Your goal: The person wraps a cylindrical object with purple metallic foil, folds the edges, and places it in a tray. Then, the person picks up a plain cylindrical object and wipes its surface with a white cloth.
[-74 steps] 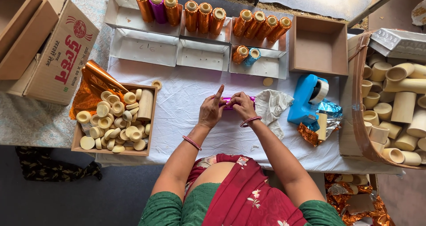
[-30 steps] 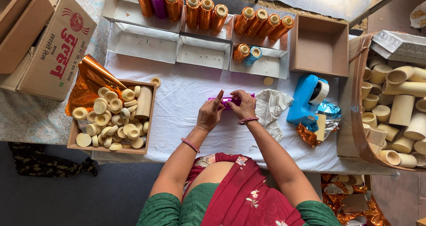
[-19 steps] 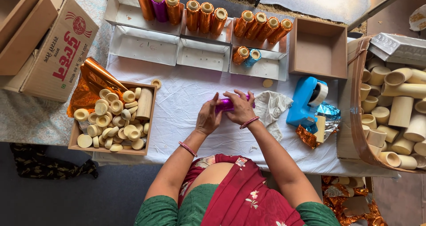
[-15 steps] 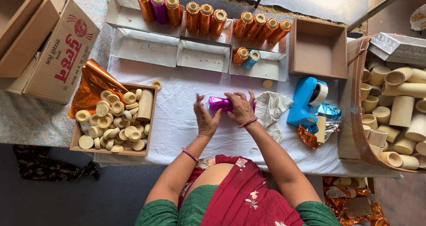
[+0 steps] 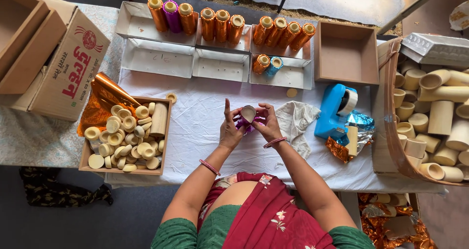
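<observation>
A short cardboard tube (image 5: pixel 248 114) wrapped in purple foil stands on end between the two hands over the middle of the white cloth-covered table (image 5: pixel 195 131), its open beige end turned up toward the camera. The right hand (image 5: pixel 267 123) curls closed around the tube's right side, fingers pressing the foil at the rim, while the left hand (image 5: pixel 229 129) holds the left side with thumb and lower fingers (its index finger points straight up, free of the tube). Just right of the hands lies a crumpled white rag (image 5: pixel 298 124), and beyond it a blue tape dispenser (image 5: pixel 334 111) beside scraps of orange and blue foil (image 5: pixel 359 131). To the left sits a shallow wooden box (image 5: pixel 126 136) full of small beige caps and one plain tube. Across the far edge, white trays (image 5: pixel 156 58) carry finished tubes in orange foil (image 5: pixel 222 24), one purple, one blue. A large carton of bare tubes (image 5: pixel 430 117) stands at far right.
</observation>
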